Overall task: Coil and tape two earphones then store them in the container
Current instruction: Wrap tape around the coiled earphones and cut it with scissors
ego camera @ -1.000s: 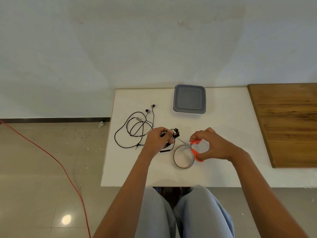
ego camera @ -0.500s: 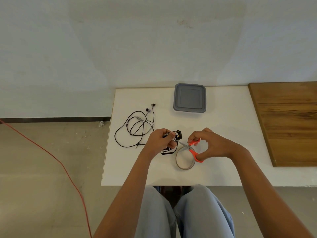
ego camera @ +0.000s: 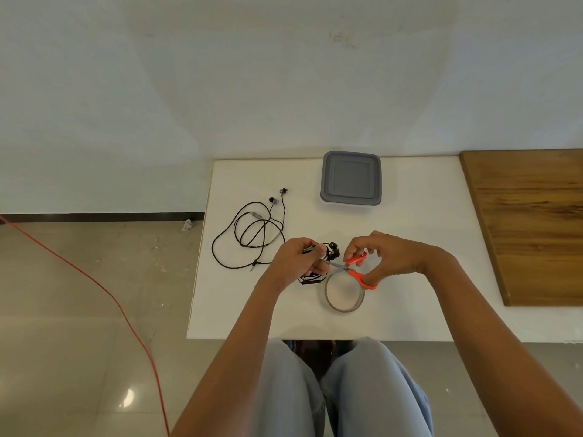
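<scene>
The left hand [ego camera: 293, 263] pinches the coiled earphone [ego camera: 315, 272] just above the table [ego camera: 410, 247], steadying it so the scissors [ego camera: 353, 268], gripped in the right hand [ego camera: 385, 257], can likely snip tape. The coil hangs below the left fingertips, blades touching beside it. The second earphone [ego camera: 252, 234] lies loose nearby; the container [ego camera: 350, 178] sits closed.

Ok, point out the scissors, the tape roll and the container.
scissors [ego camera: 356, 273], head view, orange handle by the pivot
tape roll [ego camera: 332, 301], head view, left rim
container [ego camera: 350, 179], head view, middle of grey lid
</scene>
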The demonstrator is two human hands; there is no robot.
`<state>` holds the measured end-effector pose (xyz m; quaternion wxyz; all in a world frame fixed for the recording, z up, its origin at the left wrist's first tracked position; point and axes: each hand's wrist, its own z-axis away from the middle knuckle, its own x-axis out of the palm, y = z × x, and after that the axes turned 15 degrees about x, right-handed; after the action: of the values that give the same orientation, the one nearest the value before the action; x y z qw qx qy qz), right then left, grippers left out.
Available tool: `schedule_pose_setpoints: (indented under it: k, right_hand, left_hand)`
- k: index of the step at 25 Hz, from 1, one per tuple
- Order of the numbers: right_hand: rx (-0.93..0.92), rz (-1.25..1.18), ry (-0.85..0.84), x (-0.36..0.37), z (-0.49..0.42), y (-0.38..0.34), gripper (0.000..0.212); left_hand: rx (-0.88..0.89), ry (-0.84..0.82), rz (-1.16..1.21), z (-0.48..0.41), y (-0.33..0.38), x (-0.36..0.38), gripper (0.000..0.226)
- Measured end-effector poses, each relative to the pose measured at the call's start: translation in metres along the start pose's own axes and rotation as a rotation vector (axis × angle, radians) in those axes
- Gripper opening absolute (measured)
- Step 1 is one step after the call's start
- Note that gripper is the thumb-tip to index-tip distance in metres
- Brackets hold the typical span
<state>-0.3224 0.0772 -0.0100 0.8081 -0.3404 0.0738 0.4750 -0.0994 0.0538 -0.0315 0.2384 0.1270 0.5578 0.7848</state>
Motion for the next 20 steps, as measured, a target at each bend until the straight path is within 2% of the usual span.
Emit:
schedule_pose_setpoints:
  k: [12, 20]
  right_hand:
    - [-0.008, 0.055, -0.053, -0.0051, -0.0047, -0.0074, 0.042]
    - [-0.025, 0.029, 0.059, -0.0022, -0.0095, 0.0022, 0.032]
  left_hand:
    - [-0.075, -0.055, 0.086, 0.0006, 0.0056, 0.0012, 0.010]
    - [-0.074, -0.024, 0.095, -0.0011, 0.0017, 0.0014, 0.013]
